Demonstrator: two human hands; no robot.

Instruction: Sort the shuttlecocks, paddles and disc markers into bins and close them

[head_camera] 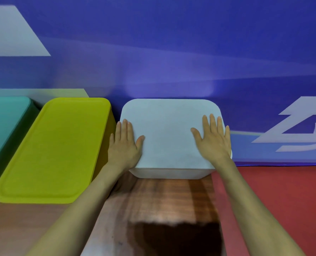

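A wooden table (pixel 164 198) carries a closed yellow-green bin (pixel 57 148), a teal bin (pixel 4 119) and a lidded white bin (pixel 170 139) pressed by the flat, straight-fingered left hand (pixel 125 145) and right hand (pixel 212 139)

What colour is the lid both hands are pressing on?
White, on the lid in the head view.

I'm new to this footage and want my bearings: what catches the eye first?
The left hand and the right hand lie flat, fingers straight, on the white lid of the centre bin. Left of it stands a lidded yellow-green bin, then a teal bin at the frame's edge.
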